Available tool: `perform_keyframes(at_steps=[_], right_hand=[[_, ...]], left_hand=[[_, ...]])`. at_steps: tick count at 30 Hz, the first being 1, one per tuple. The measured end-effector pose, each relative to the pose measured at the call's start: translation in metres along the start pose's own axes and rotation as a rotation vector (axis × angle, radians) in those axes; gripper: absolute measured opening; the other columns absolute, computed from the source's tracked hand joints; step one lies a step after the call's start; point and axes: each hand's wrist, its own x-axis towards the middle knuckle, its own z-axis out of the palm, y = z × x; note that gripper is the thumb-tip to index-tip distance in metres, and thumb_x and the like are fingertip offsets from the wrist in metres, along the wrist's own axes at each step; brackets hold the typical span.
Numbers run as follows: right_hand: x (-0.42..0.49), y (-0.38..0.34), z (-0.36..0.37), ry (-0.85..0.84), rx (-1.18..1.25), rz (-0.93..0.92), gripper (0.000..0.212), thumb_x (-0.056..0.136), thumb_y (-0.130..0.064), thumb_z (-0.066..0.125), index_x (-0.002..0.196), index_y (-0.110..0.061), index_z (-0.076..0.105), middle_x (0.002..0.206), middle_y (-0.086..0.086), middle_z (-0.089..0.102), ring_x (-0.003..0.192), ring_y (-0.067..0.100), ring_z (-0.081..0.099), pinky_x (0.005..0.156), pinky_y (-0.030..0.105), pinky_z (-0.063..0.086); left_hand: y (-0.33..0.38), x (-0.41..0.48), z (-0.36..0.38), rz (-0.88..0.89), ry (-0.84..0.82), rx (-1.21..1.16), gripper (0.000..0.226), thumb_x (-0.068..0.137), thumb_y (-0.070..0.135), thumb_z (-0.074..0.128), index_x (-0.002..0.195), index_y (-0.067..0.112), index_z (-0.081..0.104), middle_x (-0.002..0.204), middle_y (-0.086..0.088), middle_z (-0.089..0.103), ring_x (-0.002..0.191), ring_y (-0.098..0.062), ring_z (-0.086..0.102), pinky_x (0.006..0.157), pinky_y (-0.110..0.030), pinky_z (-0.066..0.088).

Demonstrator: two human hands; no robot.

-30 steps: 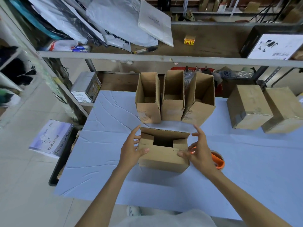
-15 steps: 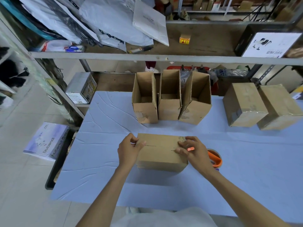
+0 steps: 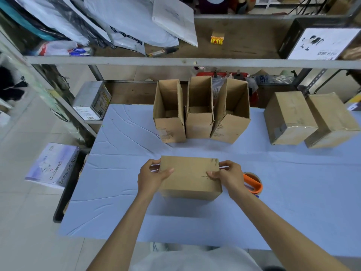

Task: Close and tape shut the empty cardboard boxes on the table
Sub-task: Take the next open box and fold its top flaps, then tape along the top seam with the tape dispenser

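a closed box (image 3: 190, 177) sits near the front middle of the bench (image 3: 293, 202), its flaps folded flat on top, held at both ends. the left hand (image 3: 151, 178) grips the left end: the thumb lies across the top and the fingers (image 3: 153, 164) curl round the side. the right hand (image 3: 228, 177) grips the right end the same way, thumb pressed on the top near a printed mark, fingers wrapped round the side. a shadow falls on the bench below the box; i cannot tell whether it rests on the bench or is lifted just off it. no tape shows on its top.

a tape roll (image 3: 253, 182) with an orange holder lies on the bench just beside the right wrist, partly hidden by it. behind the box, well apart from it, three open boxes (image 3: 199, 122) stand upright in a row, side by side and touching. to the far right two shut boxes (image 3: 289, 118) lie next to each other. a shelf (image 3: 234, 38) above holds bags and parcels.
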Motion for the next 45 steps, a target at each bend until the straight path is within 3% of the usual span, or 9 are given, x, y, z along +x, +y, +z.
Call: perform_keyframes(at_steps=[4, 11, 14, 19, 25, 31, 35, 40, 45], right_hand=[[0.002, 0.003, 0.007, 0.091, -0.180, -0.047, 0.036, 0.063, -0.017, 0.084, 0.095, -0.016, 0.067, 0.088, 0.000, 0.069, 0.081, 0.020, 0.065, 0.073, 0.043, 0.056], [0.000, 0.012, -0.005, 0.012, -0.124, -0.136, 0.044, 0.068, -0.030, 0.084, 0.106, -0.019, 0.064, 0.091, -0.004, 0.069, 0.082, 0.014, 0.066, 0.074, 0.036, 0.057], [-0.003, 0.036, -0.024, 0.199, -0.109, -0.185, 0.032, 0.084, -0.034, 0.071, 0.106, -0.014, 0.061, 0.095, 0.000, 0.067, 0.089, 0.017, 0.063, 0.076, 0.032, 0.051], [0.012, 0.083, -0.041, 0.231, -0.700, -0.170, 0.052, 0.071, -0.010, 0.073, 0.117, -0.002, 0.050, 0.118, 0.017, 0.052, 0.108, 0.033, 0.049, 0.075, 0.039, 0.049], [0.023, 0.092, -0.030, 0.295, -1.087, -0.154, 0.063, 0.077, -0.029, 0.076, 0.126, -0.003, 0.046, 0.126, 0.017, 0.055, 0.117, 0.036, 0.047, 0.099, 0.043, 0.035], [0.035, 0.086, -0.051, 0.185, -0.746, -0.370, 0.030, 0.070, -0.001, 0.074, 0.096, -0.005, 0.059, 0.096, 0.009, 0.063, 0.090, 0.031, 0.058, 0.076, 0.039, 0.047], [0.027, 0.065, -0.073, 0.160, -0.590, -0.417, 0.032, 0.072, 0.002, 0.070, 0.101, -0.008, 0.060, 0.102, 0.004, 0.063, 0.091, 0.027, 0.059, 0.072, 0.027, 0.039], [0.020, 0.019, -0.102, 0.015, -0.138, -0.285, 0.040, 0.091, -0.017, 0.063, 0.128, -0.010, 0.050, 0.103, 0.010, 0.067, 0.090, 0.028, 0.063, 0.073, 0.033, 0.047], [-0.014, -0.033, -0.114, -0.059, -0.178, -0.474, 0.051, 0.066, -0.043, 0.073, 0.110, -0.023, 0.058, 0.094, -0.007, 0.067, 0.083, 0.012, 0.065, 0.064, 0.024, 0.053]], left_hand=[[-0.002, -0.008, 0.008, -0.001, 0.080, -0.037, 0.041, 0.063, 0.028, 0.089, 0.096, 0.029, 0.065, 0.095, 0.016, 0.067, 0.089, -0.005, 0.066, 0.087, -0.036, 0.053], [0.001, 0.000, 0.005, -0.013, 0.038, -0.014, 0.043, 0.064, 0.026, 0.089, 0.099, 0.022, 0.065, 0.100, 0.007, 0.066, 0.088, -0.009, 0.065, 0.072, -0.030, 0.052], [0.001, 0.002, 0.005, -0.015, 0.038, -0.018, 0.041, 0.064, 0.025, 0.089, 0.097, 0.020, 0.066, 0.099, 0.005, 0.067, 0.091, -0.013, 0.065, 0.068, -0.026, 0.049], [-0.003, -0.001, 0.007, -0.033, 0.048, -0.042, 0.039, 0.066, 0.024, 0.088, 0.097, 0.020, 0.066, 0.100, 0.006, 0.068, 0.091, -0.010, 0.066, 0.067, -0.024, 0.049], [-0.003, 0.003, 0.006, -0.054, 0.050, -0.069, 0.041, 0.065, 0.021, 0.090, 0.099, 0.017, 0.067, 0.098, 0.003, 0.069, 0.089, -0.012, 0.068, 0.076, -0.033, 0.057], [-0.002, 0.001, 0.005, -0.049, 0.032, -0.054, 0.042, 0.064, 0.021, 0.090, 0.099, 0.016, 0.067, 0.098, 0.001, 0.069, 0.089, -0.012, 0.067, 0.077, -0.034, 0.056], [-0.002, 0.004, 0.003, -0.045, 0.023, -0.018, 0.041, 0.062, 0.029, 0.091, 0.094, 0.022, 0.067, 0.098, 0.004, 0.069, 0.092, -0.014, 0.067, 0.081, -0.038, 0.056], [0.004, -0.008, 0.025, -0.024, -0.039, 0.018, 0.042, 0.059, 0.033, 0.092, 0.089, 0.023, 0.065, 0.096, 0.006, 0.069, 0.091, -0.014, 0.066, 0.081, -0.040, 0.056], [0.013, -0.021, 0.063, 0.035, -0.060, 0.055, 0.038, 0.065, 0.027, 0.089, 0.091, 0.016, 0.063, 0.094, 0.006, 0.067, 0.085, -0.006, 0.063, 0.073, -0.029, 0.051]])
